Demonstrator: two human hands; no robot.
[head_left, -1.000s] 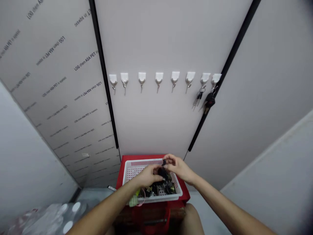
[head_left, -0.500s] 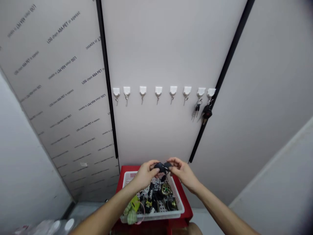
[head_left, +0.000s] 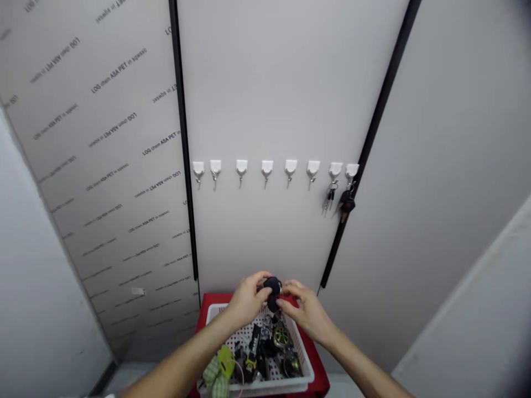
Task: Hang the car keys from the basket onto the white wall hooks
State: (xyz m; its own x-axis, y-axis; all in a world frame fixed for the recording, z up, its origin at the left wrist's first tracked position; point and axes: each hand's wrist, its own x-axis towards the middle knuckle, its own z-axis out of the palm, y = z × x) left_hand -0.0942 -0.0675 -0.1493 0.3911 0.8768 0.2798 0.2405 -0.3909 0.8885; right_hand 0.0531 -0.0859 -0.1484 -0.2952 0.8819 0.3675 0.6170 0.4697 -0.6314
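Above white plastic basket (head_left: 209, 315), left hand (head_left: 249, 301) clenches black key fob (head_left: 272, 287) in fingertips; right hand (head_left: 307, 312) curls alongside, its grip on fob unclear.

Much is staying out of sight at the bench
The left hand (head_left: 248, 301) and right hand (head_left: 306, 310) are covering much of the black key fob (head_left: 272, 286), so its full shape and any buttons are remaining hidden. The picture's bottom edge is clipping the front of the white plastic basket (head_left: 305, 365), whose rim is hiding the lower end of the green plush charm (head_left: 226, 359). The red stand (head_left: 320, 384) is sitting mostly hidden beneath the basket. The black tag (head_left: 254, 345) is showing lettering too small to read, and the keys (head_left: 329, 198) are hanging too small to make out in detail.
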